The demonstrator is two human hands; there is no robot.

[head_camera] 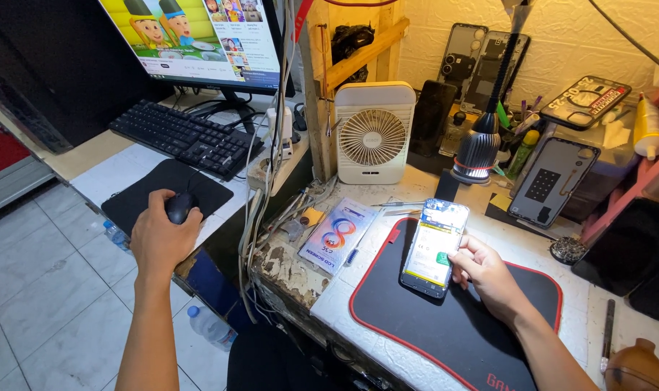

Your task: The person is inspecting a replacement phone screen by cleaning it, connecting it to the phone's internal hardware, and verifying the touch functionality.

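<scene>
My left hand [161, 235] rests on a black computer mouse [179, 206] that sits on a black mouse pad [143, 190] at the left. My right hand [489, 274] holds the right edge of an opened smartphone [434, 246] with its back cover off and its battery showing. The phone lies on a black work mat with a red border [416, 326]. A flat phone-screen package [338, 233] lies just left of that mat.
A monitor [199, 36] showing a cartoon and a black keyboard [185, 136] stand behind the mouse. A small white fan [373, 134], a gooseneck lamp [480, 148], phone back covers [554, 181], cables [268, 166] and tools crowd the bench. Plastic bottles [212, 327] lie on the tiled floor.
</scene>
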